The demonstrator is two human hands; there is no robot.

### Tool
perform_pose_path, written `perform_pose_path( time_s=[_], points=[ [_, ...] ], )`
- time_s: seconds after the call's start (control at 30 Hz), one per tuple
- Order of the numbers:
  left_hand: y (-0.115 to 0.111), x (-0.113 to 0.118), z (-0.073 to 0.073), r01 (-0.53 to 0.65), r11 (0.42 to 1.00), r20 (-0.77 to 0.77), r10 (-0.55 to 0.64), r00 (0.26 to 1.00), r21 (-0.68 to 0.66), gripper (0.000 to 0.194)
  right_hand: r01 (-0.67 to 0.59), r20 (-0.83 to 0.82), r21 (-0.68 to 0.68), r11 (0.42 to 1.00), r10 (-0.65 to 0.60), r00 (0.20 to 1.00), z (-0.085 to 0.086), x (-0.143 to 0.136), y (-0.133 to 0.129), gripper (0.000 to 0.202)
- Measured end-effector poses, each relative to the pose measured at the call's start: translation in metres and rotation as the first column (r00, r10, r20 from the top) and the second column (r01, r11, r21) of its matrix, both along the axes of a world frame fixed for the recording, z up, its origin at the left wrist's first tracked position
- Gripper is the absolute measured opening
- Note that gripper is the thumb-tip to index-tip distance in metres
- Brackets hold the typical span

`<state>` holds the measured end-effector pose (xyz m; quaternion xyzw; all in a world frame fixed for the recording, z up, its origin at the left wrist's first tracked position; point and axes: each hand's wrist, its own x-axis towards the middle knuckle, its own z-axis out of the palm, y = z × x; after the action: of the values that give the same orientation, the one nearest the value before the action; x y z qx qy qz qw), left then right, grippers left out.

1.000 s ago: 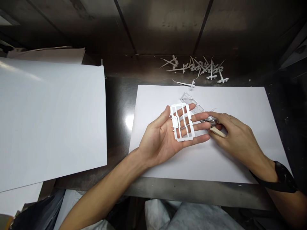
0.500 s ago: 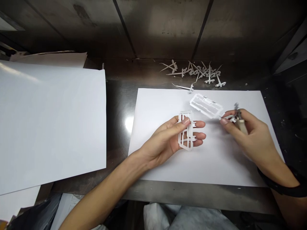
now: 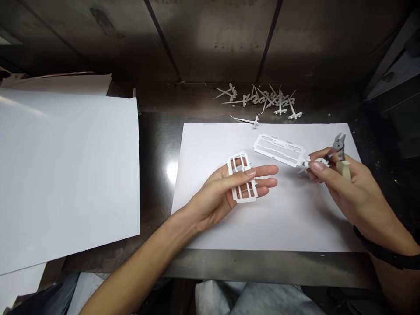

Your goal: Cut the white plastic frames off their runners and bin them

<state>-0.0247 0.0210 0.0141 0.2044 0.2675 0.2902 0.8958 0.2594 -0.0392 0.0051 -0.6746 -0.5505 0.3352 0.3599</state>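
Note:
My left hand pinches a small white plastic frame with slender crossbars, the thumb lying over it and the other fingers stretched out behind. In my right hand are cutting nippers with cream handles, their metal jaws parted and pointing away from me. The thumb and fingertips of that hand also grip the white sprue at one end of a second white plastic frame. This second frame extends leftward over the white sheet, apart from the first.
A white sheet lies under both hands on a dark metal worktop. Several cut-off white sprues are heaped behind it, against the metal wall. Large white sheets are stacked at the left.
The left-hand frame has tilted and shifted slightly left. My right hand has turned, bringing the nippers' jaws into clearer view, and the second frame has swung a little flatter. The camera view has shifted slightly.

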Motion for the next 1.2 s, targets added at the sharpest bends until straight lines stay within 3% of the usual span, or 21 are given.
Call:
perform_pose_path(
  time_s=[0.07, 0.13, 0.23, 0.27, 0.3, 0.37, 0.4, 0.43, 0.47, 0.53, 0.57, 0.6, 0.63, 0.7, 0.77, 0.83, 0.9, 1.0, 1.1, 1.2],
  points=[
    [0.002, -0.003, -0.003, -0.037, 0.993, -0.055, 0.043, 0.998, 0.109, 0.009, -0.035, -0.142, -0.034, 0.999, 0.030, 0.989, 0.003, -0.002, -0.001, 0.027],
    [0.004, -0.007, -0.005, -0.063, 0.969, -0.071, 0.083, 0.994, 0.240, 0.021, -0.084, -0.175, -0.048, 0.995, 0.075, 0.982, 0.007, -0.003, -0.002, 0.024],
    [0.003, -0.011, -0.007, -0.049, 0.882, -0.149, 0.134, 0.980, 0.468, 0.020, -0.183, -0.170, -0.059, 0.981, 0.171, 0.971, 0.013, -0.006, -0.003, 0.021],
    [0.003, -0.011, -0.008, -0.022, 0.805, -0.219, 0.188, 0.958, 0.593, 0.017, -0.220, -0.178, -0.068, 0.973, 0.205, 0.962, 0.015, -0.007, -0.003, 0.020],
    [0.002, -0.011, -0.008, 0.041, 0.677, -0.288, 0.257, 0.923, 0.735, 0.020, -0.255, -0.187, -0.079, 0.964, 0.237, 0.953, 0.017, -0.009, -0.003, 0.019],
    [0.002, -0.011, -0.010, 0.270, 0.315, -0.384, 0.396, 0.834, 0.910, 0.043, -0.323, -0.214, -0.121, 0.939, 0.293, 0.932, 0.021, -0.013, -0.004, 0.020],
    [0.002, -0.011, -0.011, 0.392, 0.146, -0.415, 0.433, 0.801, 0.908, 0.053, -0.348, -0.230, -0.146, 0.926, 0.310, 0.922, 0.022, -0.015, -0.004, 0.022],
    [0.003, -0.011, -0.013, 0.494, 0.016, -0.450, 0.438, 0.778, 0.869, 0.057, -0.366, -0.247, -0.173, 0.914, 0.319, 0.915, 0.024, -0.017, -0.004, 0.023],
    [0.004, -0.011, -0.015, 0.570, -0.068, -0.493, 0.425, 0.759, 0.819, 0.053, -0.381, -0.267, -0.199, 0.903, 0.324, 0.908, 0.025, -0.019, -0.004, 0.025],
    [0.005, -0.010, -0.018, 0.647, -0.123, -0.563, 0.390, 0.729, 0.753, 0.035, -0.410, -0.322, -0.233, 0.882, 0.327, 0.888, 0.024, -0.021, -0.005, 0.029],
    [0.004, -0.010, -0.019, 0.649, -0.109, -0.576, 0.366, 0.731, 0.753, 0.031, -0.421, -0.363, -0.243, 0.874, 0.321, 0.875, 0.023, -0.021, -0.006, 0.030],
    [0.003, -0.009, -0.019, 0.630, -0.055, -0.577, 0.346, 0.740, 0.775, 0.030, -0.429, -0.414, -0.245, 0.870, 0.306, 0.857, 0.021, -0.020, -0.007, 0.031],
    [0.002, -0.008, -0.018, 0.594, 0.047, -0.575, 0.322, 0.752, 0.803, 0.027, -0.421, -0.471, -0.244, 0.874, 0.273, 0.839, 0.020, -0.019, -0.008, 0.031],
    [-0.002, -0.004, -0.012, 0.478, 0.356, -0.573, 0.237, 0.785, 0.803, 0.023, -0.366, -0.587, -0.239, 0.900, 0.167, 0.792, 0.017, -0.014, -0.008, 0.032],
    [-0.007, 0.000, -0.005, 0.361, 0.659, -0.551, 0.097, 0.829, 0.660, 0.030, -0.294, -0.664, -0.232, 0.927, 0.070, 0.745, 0.016, -0.010, -0.007, 0.035],
    [-0.009, 0.004, 0.002, 0.282, 0.829, -0.484, -0.016, 0.875, 0.482, 0.036, -0.253, -0.665, -0.228, 0.940, 0.039, 0.746, 0.016, -0.007, -0.004, 0.033],
    [-0.010, 0.005, 0.007, 0.231, 0.899, -0.415, -0.061, 0.908, 0.373, 0.037, -0.257, -0.579, -0.226, 0.939, 0.083, 0.811, 0.016, -0.007, -0.003, 0.032],
    [-0.011, 0.005, 0.009, 0.225, 0.925, -0.377, -0.099, 0.921, 0.305, 0.033, -0.295, -0.341, -0.267, 0.917, 0.197, 0.919, 0.014, -0.010, -0.003, 0.032],
    [-0.011, 0.003, 0.006, 0.237, 0.928, -0.370, -0.121, 0.921, 0.287, 0.029, -0.315, -0.156, -0.284, 0.906, 0.280, 0.947, 0.012, -0.015, -0.006, 0.034],
    [-0.010, 0.002, 0.003, 0.242, 0.937, -0.349, -0.146, 0.926, 0.250, 0.029, -0.334, -0.142, -0.228, 0.915, 0.308, 0.941, 0.014, -0.020, -0.008, 0.032]
  ],
)
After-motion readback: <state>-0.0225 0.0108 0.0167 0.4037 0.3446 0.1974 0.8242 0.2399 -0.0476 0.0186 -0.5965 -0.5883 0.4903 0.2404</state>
